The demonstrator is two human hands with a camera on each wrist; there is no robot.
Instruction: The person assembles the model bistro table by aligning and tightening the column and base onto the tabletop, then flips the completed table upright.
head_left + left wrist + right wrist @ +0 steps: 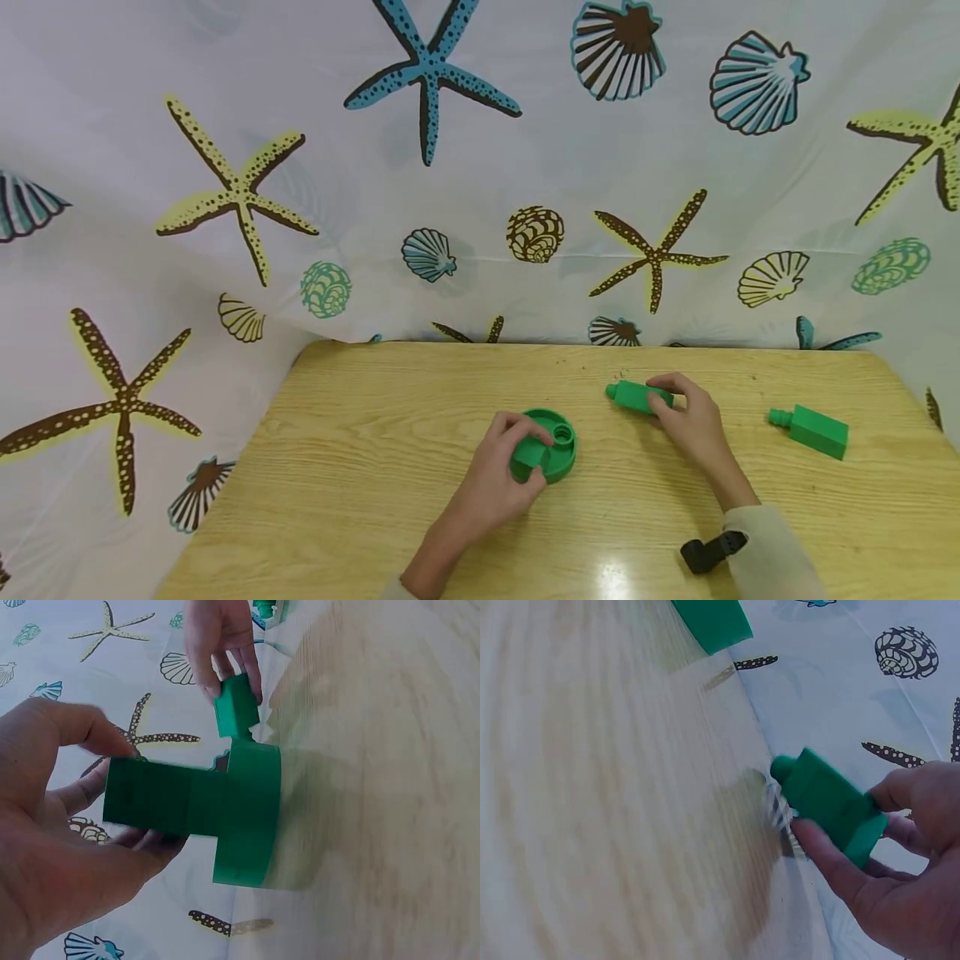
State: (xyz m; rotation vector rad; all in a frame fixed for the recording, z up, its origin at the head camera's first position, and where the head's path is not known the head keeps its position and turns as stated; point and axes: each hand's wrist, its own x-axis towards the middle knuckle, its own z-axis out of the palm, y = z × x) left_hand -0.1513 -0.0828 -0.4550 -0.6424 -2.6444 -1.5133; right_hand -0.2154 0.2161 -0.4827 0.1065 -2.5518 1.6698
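Within a round green base (pixel 567 467) on the table, a rectangular green block (pixel 150 799) stands upright. My left hand (pixel 497 473) grips this block, thumb on one side and fingers on the other. Beside the block, the base has a ring-shaped socket (pixel 562 435). My right hand (pixel 693 423) pinches a second green block (pixel 832 802) by its plain end, between thumb and fingers. That block is tilted, and its round threaded end points left, toward the base side. It is held close over the table, to the right of the base.
A third green block with a threaded end (pixel 817 431) lies on its side at the right of the wooden table (pixel 360 467). A white cloth with starfish and shells (pixel 480 208) hangs behind the table. A black wrist strap (pixel 712 552) is by my right sleeve.
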